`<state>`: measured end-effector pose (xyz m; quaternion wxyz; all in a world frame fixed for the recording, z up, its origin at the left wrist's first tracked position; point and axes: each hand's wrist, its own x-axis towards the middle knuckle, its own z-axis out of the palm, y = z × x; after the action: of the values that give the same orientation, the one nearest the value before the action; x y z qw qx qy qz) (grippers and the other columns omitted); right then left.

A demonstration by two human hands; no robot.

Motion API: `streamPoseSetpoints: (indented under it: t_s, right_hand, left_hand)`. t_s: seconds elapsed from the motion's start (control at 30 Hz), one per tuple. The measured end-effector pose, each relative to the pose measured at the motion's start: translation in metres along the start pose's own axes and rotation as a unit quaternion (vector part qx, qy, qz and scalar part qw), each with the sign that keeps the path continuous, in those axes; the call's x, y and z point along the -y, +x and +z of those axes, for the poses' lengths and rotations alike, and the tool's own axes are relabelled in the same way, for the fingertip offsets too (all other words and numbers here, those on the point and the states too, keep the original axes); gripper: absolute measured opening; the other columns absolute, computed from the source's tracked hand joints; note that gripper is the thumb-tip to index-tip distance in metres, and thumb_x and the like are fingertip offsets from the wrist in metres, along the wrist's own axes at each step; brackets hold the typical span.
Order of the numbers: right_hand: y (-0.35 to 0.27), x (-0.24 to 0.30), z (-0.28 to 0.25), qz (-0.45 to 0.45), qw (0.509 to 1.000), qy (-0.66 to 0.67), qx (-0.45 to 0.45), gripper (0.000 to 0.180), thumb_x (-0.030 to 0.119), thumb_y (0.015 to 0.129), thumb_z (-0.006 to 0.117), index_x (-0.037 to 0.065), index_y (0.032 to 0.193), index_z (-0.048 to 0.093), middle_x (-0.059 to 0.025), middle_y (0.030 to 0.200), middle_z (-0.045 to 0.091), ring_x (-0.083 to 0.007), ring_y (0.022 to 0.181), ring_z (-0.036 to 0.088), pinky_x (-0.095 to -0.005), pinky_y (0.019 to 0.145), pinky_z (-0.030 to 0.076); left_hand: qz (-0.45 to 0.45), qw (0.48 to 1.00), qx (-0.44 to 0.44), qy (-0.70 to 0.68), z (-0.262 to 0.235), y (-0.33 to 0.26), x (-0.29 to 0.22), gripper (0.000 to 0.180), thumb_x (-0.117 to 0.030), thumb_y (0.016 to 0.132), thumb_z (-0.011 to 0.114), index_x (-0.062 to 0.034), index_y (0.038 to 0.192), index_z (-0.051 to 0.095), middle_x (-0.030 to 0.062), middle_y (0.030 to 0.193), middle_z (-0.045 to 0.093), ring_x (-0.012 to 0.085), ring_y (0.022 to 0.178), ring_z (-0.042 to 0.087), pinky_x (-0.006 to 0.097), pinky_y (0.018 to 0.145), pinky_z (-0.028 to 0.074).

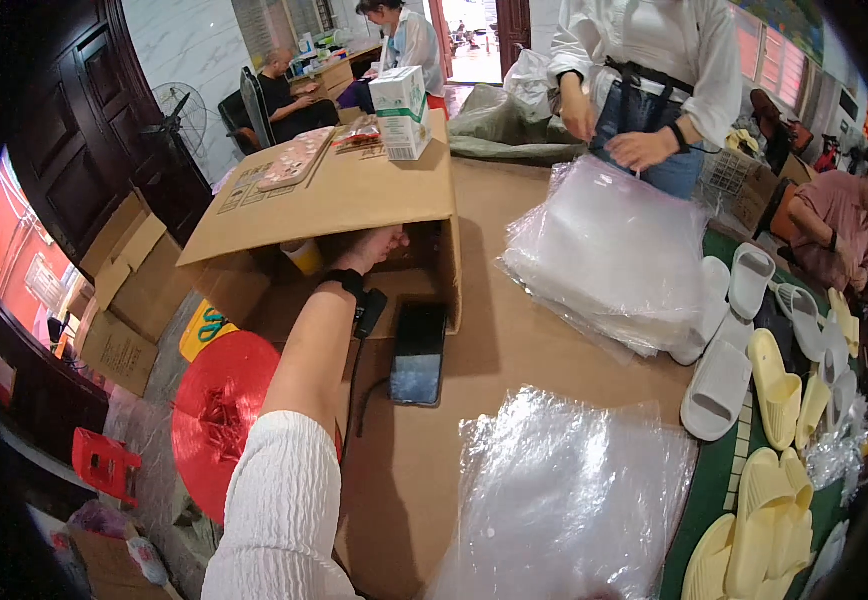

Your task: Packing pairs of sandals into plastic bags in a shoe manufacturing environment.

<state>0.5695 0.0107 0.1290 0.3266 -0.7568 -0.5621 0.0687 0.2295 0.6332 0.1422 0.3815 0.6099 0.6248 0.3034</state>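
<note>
My left hand point(382, 246), with a black band at its wrist, reaches into the open front of a cardboard box point(334, 200) lying on its side. Its fingers look curled, and whatever they may hold is hidden. A yellow and white cup-like thing point(304, 257) stands inside the box beside my wrist. A black cable runs down from a small black device point(370, 312) by the wrist. Just outside the box lies a dark phone point(418, 353). Clear plastic bags point(569, 500) are spread flat at the near side of the cardboard-covered table. My right hand is out of view.
A white and green carton point(401, 112) and a pink patterned case point(298, 158) rest on the box. Across the table a person's hands point(644, 148) are over a stack of plastic bags point(604, 250). Slippers point(774, 390) line the right; a red twine roll point(222, 415) sits left.
</note>
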Motion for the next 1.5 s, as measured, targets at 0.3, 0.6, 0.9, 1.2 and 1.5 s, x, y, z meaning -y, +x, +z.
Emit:
streamPoseSetpoints:
  t_s: [0.3,0.6,0.9,1.2,1.5]
  right_hand:
    - [-0.004,-0.006,0.005,0.0,0.999,0.053,-0.01,0.012,0.009,0.087,0.07,0.003,0.098,0.068,-0.015,0.082,0.064,-0.0357,0.073,0.057,-0.0453,0.068,0.046]
    - [-0.015,-0.007,0.021,-0.04,0.997,0.051,-0.037,0.01,0.004,0.081,0.068,0.005,0.091,0.067,-0.0126,0.08,0.062,-0.0338,0.076,0.058,-0.0435,0.07,0.045]
    - [-0.019,-0.017,0.02,-0.022,0.997,0.053,-0.058,0.009,-0.001,0.079,0.067,0.004,0.086,0.064,-0.0077,0.075,0.057,-0.0256,0.071,0.053,-0.0376,0.065,0.042]
    - [-0.019,-0.028,0.021,-0.023,0.997,0.038,-0.057,0.009,0.001,0.079,0.067,0.004,0.087,0.064,-0.0076,0.076,0.057,-0.0264,0.071,0.054,-0.0386,0.066,0.043]
    - [-0.023,-0.028,0.02,0.014,0.998,0.049,-0.048,0.01,0.003,0.078,0.067,0.004,0.088,0.063,-0.008,0.075,0.057,-0.0266,0.071,0.055,-0.039,0.067,0.044]
  left_hand:
    - [-0.065,0.956,0.107,-0.266,-0.03,-0.071,-0.013,0.018,-0.023,0.094,0.057,-0.0068,0.091,0.063,-0.0003,0.076,0.055,0.0083,0.06,0.043,0.02,0.048,0.031]
    - [0.142,0.742,0.283,0.591,-0.062,-0.111,0.07,0.02,-0.02,0.078,0.069,-0.0035,0.087,0.075,0.0177,0.077,0.07,0.0338,0.068,0.066,0.048,0.063,0.051]
    - [0.142,0.766,0.202,0.593,0.011,-0.126,0.07,0.017,-0.012,0.061,0.076,-0.0011,0.074,0.074,0.0205,0.078,0.071,0.0341,0.074,0.072,0.043,0.068,0.058]
    - [0.112,0.893,-0.008,0.436,-0.003,-0.204,-0.017,0.02,-0.01,0.076,0.066,-0.0025,0.092,0.074,0.0218,0.097,0.071,0.0367,0.095,0.069,0.045,0.081,0.056]
    - [0.19,0.981,-0.025,0.031,-0.125,-0.464,-0.051,0.042,0.014,0.084,0.035,0.001,0.114,0.061,0.0063,0.103,0.065,0.0162,0.101,0.06,0.027,0.091,0.045]
